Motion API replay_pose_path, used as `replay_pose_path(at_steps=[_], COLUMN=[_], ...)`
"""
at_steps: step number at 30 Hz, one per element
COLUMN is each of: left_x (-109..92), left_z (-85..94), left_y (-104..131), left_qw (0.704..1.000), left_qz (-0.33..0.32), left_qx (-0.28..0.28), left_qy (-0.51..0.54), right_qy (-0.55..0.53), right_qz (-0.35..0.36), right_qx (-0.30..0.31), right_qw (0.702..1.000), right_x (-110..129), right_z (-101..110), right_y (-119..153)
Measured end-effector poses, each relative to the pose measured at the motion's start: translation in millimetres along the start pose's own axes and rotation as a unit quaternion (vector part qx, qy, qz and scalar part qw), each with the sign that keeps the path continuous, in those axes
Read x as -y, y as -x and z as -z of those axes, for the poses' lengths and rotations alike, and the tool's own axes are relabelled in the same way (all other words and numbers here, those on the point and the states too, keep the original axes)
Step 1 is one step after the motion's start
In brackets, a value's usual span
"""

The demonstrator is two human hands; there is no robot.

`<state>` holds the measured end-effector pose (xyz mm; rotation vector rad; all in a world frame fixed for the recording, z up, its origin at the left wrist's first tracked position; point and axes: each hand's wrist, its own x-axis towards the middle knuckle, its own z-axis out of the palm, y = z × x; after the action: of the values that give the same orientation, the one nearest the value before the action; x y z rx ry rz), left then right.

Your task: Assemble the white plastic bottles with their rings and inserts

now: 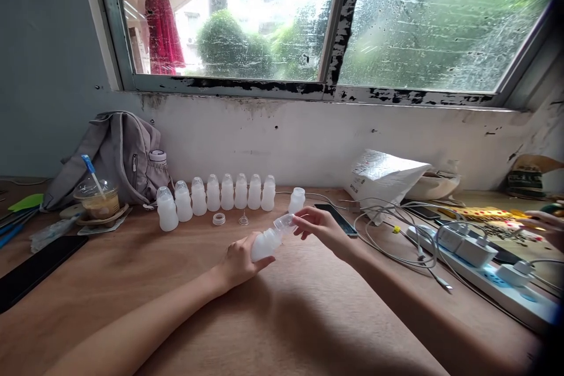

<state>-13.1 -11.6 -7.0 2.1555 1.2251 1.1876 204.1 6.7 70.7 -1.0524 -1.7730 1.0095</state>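
Observation:
My left hand (240, 261) is wrapped round a frosted white baby bottle (266, 244), tilted with its neck up and to the right. At that neck my right hand (315, 226) pinches a clear bottle cap (284, 222); I cannot tell whether cap and neck touch. Behind, a row of several capped baby bottles (213, 194) stands upright. A white ring (219, 219) and a clear nipple (244, 219) lie in front of the row. Past my right hand stands another bottle (296, 200) without a cap.
A phone (337, 220), looping cables (388, 247) and a white power strip (489, 276) lie to the right, near a silvery bag (383, 176). Another person's hand (546, 226) shows at the right edge. On the left are a backpack (118, 153), a drink cup (97, 200) and a black device (37, 267).

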Motion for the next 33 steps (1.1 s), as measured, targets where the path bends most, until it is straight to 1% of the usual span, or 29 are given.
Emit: replay_pose_path(at_steps=[4,6,9,11,15,17,20,23,27,33], left_x=[-2,-4,-6,-7,-8,-8,-10,-9,-6,-2], left_z=[-1.4,-1.6,-1.8,-1.9,-1.7,-1.6,-1.7,-2.5,-4.5,-5.0], left_y=[0,0,0,0,1,1,2,2,3,2], left_qw=[0.997,0.995,0.993,0.995,0.999,0.999,0.997,0.986,0.978,0.973], left_qz=[-0.019,-0.042,-0.079,-0.074,-0.03,-0.022,-0.027,-0.05,-0.086,-0.107], left_qx=[0.02,0.023,0.02,0.021,0.024,0.027,0.037,0.048,0.046,0.037], left_qy=[-0.078,-0.092,-0.086,-0.067,0.01,0.015,-0.066,-0.15,-0.182,-0.204], right_qy=[-0.005,-0.015,-0.043,-0.061,-0.069,-0.068,-0.077,-0.084,-0.078,-0.037], right_qz=[-0.002,-0.001,-0.01,-0.014,-0.007,-0.006,-0.007,-0.001,0.015,0.059], right_qx=[-0.003,0.0,0.01,0.022,0.036,0.038,0.039,0.047,0.066,0.08], right_qw=[1.0,1.0,0.999,0.998,0.997,0.997,0.996,0.995,0.995,0.994], right_x=[-11,-14,-20,-25,-35,-38,-41,-44,-45,-43], right_z=[-7,-10,-12,-12,-11,-11,-13,-14,-14,-17], right_y=[7,10,14,15,17,18,20,21,21,20])
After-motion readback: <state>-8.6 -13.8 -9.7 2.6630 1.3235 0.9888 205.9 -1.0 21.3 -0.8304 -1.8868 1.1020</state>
